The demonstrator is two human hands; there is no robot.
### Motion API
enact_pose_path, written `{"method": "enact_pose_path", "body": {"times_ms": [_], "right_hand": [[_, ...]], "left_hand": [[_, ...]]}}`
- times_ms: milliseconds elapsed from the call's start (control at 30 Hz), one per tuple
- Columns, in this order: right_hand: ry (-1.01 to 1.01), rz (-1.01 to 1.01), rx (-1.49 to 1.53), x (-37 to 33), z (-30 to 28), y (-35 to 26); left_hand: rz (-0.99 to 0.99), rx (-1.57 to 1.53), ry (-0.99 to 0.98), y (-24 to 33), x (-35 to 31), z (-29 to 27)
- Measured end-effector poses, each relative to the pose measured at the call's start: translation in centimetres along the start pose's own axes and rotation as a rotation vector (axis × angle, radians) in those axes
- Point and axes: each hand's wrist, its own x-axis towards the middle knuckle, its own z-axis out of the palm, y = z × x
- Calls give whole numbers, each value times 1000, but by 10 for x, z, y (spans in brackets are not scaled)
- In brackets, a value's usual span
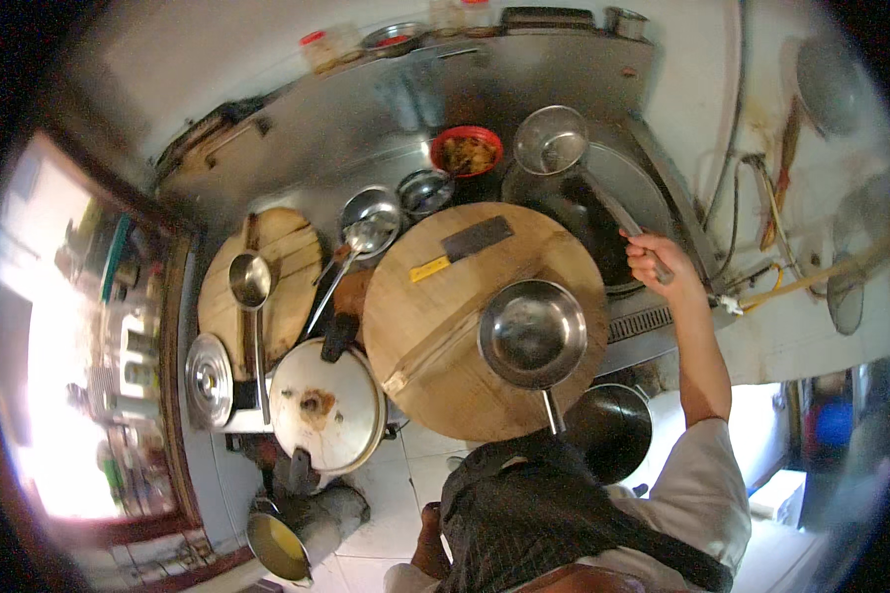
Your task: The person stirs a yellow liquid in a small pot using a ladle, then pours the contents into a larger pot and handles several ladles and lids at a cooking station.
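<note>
My right hand (656, 263) is closed round the long handle of a wide metal ladle (552, 138). The ladle's round bowl hangs over the far left rim of a large dark wok (653, 212) set in the steel stove. At the lower edge, left of my dark apron, what looks like my left hand (430, 542) hangs low; its fingers cannot be made out. In front of me a metal pan (532, 334) rests on a big round wooden board (445, 336), its short handle pointing toward me. A dark flat block (478, 234) and a yellow strip (429, 268) lie there too.
A red bowl of food (467, 152) stands behind the board, beside metal bowls (370, 212). Leftward are a white pressure cooker (326, 405), a second wooden board (292, 257) bearing a ladle (250, 281), and a metal lid (209, 381). A dark pot (613, 430) sits below right.
</note>
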Motion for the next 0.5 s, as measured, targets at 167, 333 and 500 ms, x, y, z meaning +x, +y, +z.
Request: {"method": "enact_pose_path", "body": {"times_ms": [167, 333, 500], "right_hand": [[-44, 5, -38, -62, 93, 40], [-246, 115, -68, -112, 182, 112], [-566, 290, -201, -124, 258, 204]], "left_hand": [[-311, -121, 26, -26, -8, 18], [157, 764, -82, -59, -33, -18], [-42, 470, 187, -99, -85, -17]]}}
